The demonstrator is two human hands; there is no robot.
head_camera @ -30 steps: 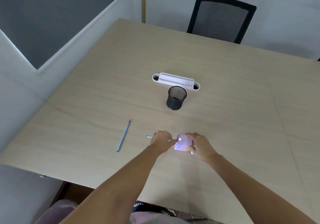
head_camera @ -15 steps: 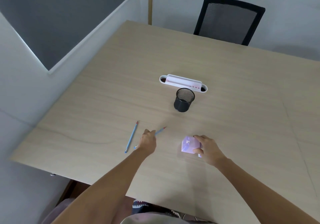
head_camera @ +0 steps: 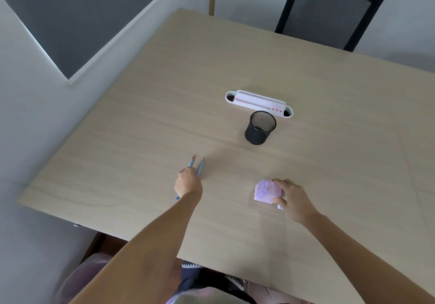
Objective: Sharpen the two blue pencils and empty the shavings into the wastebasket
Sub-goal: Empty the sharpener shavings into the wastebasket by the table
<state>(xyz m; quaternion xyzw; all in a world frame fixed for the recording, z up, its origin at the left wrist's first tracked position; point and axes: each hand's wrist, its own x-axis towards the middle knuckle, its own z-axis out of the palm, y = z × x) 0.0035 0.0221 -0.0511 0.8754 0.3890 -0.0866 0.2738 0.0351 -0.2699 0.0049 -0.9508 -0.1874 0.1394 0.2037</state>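
While both hands rest low over the pale wooden surface, the items stand as follows.

Left hand: fingers curled, lying over the lower parts of both pencils; whether it grips one or merely covers them cannot be told.
Left pencil: blue, red tip pointing away from the person, flat on the surface; its rear end shows just behind the left hand.
Right pencil: blue, red tip, lying just beside the left pencil and nearly parallel (the two tips sit slightly apart).
Right hand: fingers and thumb curled round the sharpener, holding it from its right side.
Sharpener: small lilac box, standing on the surface, well apart from the pencils.
Wastebasket: small black mesh cup, upright, beyond the sharpener toward the middle of the surface; contents cannot be made out.
White holder: long oval tray with a pale pink block in it, just behind the wastebasket.
Chair: black mesh back, at the far edge of the surface.
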